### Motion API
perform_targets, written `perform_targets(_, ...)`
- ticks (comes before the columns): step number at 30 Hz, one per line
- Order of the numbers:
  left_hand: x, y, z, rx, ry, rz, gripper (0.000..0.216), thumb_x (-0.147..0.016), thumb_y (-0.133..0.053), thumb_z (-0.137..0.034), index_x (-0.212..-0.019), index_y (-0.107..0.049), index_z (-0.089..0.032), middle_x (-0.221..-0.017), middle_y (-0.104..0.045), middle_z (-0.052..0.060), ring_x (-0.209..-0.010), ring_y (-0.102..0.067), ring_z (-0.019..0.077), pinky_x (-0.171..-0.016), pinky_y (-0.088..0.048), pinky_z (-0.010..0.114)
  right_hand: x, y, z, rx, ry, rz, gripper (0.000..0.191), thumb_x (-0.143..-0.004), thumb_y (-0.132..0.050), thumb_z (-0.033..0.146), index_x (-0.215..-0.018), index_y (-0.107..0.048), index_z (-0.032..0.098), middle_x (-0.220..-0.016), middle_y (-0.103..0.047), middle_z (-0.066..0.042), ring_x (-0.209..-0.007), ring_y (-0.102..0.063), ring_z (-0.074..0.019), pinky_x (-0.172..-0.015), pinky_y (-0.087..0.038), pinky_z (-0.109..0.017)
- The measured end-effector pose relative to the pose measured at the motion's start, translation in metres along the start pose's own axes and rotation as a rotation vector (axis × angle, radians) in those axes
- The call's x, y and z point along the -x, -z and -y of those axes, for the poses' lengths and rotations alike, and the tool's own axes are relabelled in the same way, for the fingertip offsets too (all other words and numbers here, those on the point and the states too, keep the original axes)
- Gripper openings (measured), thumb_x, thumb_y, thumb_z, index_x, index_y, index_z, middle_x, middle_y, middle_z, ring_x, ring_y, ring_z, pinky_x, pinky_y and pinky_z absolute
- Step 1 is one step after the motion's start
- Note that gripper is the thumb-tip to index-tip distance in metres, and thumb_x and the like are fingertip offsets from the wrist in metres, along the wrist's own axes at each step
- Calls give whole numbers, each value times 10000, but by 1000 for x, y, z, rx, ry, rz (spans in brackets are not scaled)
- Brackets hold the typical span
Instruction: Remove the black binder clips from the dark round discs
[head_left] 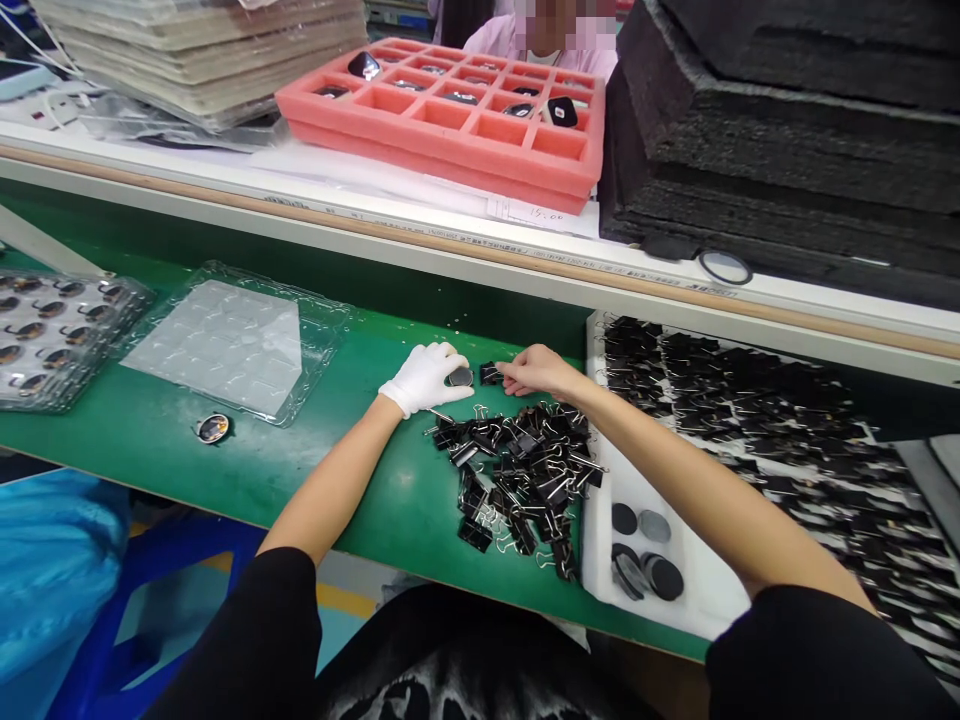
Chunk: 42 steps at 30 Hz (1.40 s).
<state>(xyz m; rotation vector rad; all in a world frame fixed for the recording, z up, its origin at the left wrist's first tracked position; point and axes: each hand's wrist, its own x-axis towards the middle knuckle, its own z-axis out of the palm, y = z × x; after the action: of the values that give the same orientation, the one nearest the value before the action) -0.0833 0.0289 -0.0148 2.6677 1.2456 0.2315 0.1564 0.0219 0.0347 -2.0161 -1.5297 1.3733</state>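
Fingers (459,391) of the gloved left hand (424,380) are closed on a dark round disc (461,377), thumb on the near side. Bare right hand (541,370) has thumb and index pinched on a black binder clip (490,373), just right of the disc, small gap between the two. Clip too small to tell if it's squeezed open. Both sit at the green surface (375,500).

Nearer the body: loose heap of clips (525,460), wire handles at all angles. Right of it, touching or nearly so, a white tray (596,540) with clips in rows; right forearm crosses above it. Spare discs (654,526) at its near left corner, some overlapping.

Well left of the hands: clear plastic tray (225,345) lying flat, one round part (214,428) near its front edge. Farther left, stacked trays (56,345) filled with similar parts.

Raised shelf (262,190) beyond: red foam tray (435,165) with parts in pockets, black foam stack (772,170) to the right, a ring (724,267) at the shelf edge. Co-worker in a pink shirt (495,37) behind the red tray.
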Motion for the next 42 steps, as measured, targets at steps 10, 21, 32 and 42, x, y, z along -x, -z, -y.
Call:
perform_targets(10,-9,-1,-10,-124,13,44,527,-965,-564,-639,-1149,-666,-155,-1089,-658,141,-1026,-628,313,-816,-415,382,-46,-45,27,406,201,-422,499,-1070,-253,511,-1303,-571,205,-1402,-529,-190,-1409,-415,-380,-1181,-280,-629)
perform_targets(21,-14,-9,-13,-108,-24,18,551,-990,-504,-650,-1197,-637,-156,-1151,-643,156,-1067,-603,319,-856,-382,394,-70,-53,-20,320,340,-435,541,-1063,-102,517,-1392,-442,254,-1482,-392,-133,-1518,-224,-281,-1265,-122,-608)
perform_targets(32,-26,-9,-23,-118,-54,41,575,-1025,-420,-639,-1201,-617,-128,-1166,-627,166,-1079,-596,327,-855,-378,394,-67,-53,-20,285,336,-485,545,-1064,-79,491,-1396,-430,240,-1480,-394,-142,-1505,-246,-276,-1263,-159,-540)
perform_targets(42,-26,-11,-20,-79,-76,-17,558,-946,-572,-657,-1215,-658,-175,-1128,-662,134,-1047,-625,323,-832,-413,395,-47,-37,14,150,135,-469,446,-1069,-211,448,-1370,-500,290,-1494,-468,-117,-1470,-336,-302,-1215,-258,-561)
